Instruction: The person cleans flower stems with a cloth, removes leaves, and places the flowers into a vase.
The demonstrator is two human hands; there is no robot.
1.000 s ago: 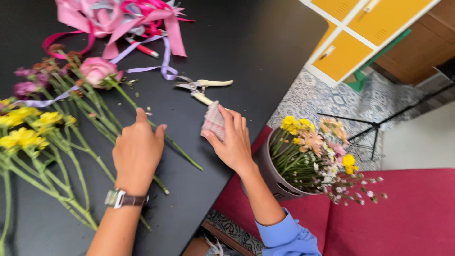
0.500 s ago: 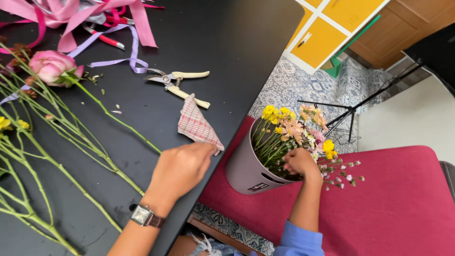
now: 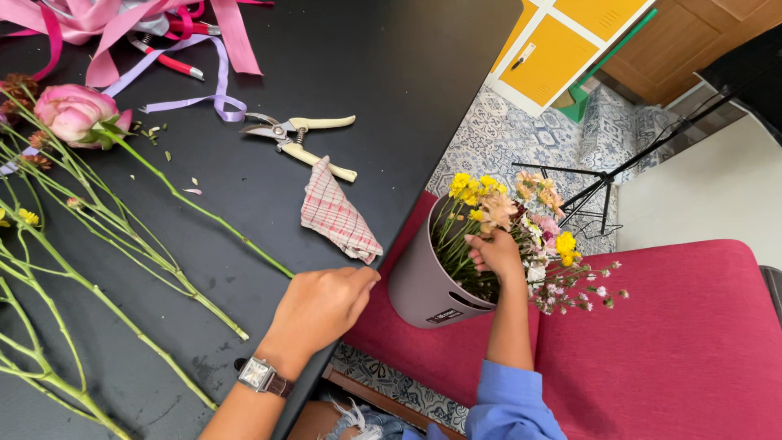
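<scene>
My left hand point(image 3: 322, 305), with a wristwatch point(image 3: 261, 376) on it, rests on the black table point(image 3: 391, 98) at its edge. Its fingers are curled shut, just below the corner of a red checked cloth point(image 3: 336, 213). My right hand point(image 3: 493, 248) reaches into a grey bucket point(image 3: 419, 285) that stands on a red seat point(image 3: 684, 350). This hand is closed around stems among the yellow, peach and pink flowers point(image 3: 521, 208) in the bucket. Cream-handled pruning shears point(image 3: 305, 137) lie beyond the cloth.
A pink rose point(image 3: 73, 112) and several long green stems point(image 3: 122, 244) lie across the table's left side. Pink and lilac ribbons point(image 3: 122, 20) and red-handled pliers point(image 3: 167, 59) sit at the far edge. A tripod point(image 3: 603, 175) stands on the tiled floor beside yellow cabinets point(image 3: 570, 37).
My right hand left the checked cloth and went into the bucket of flowers. My left hand came off the stems to the table edge near the cloth.
</scene>
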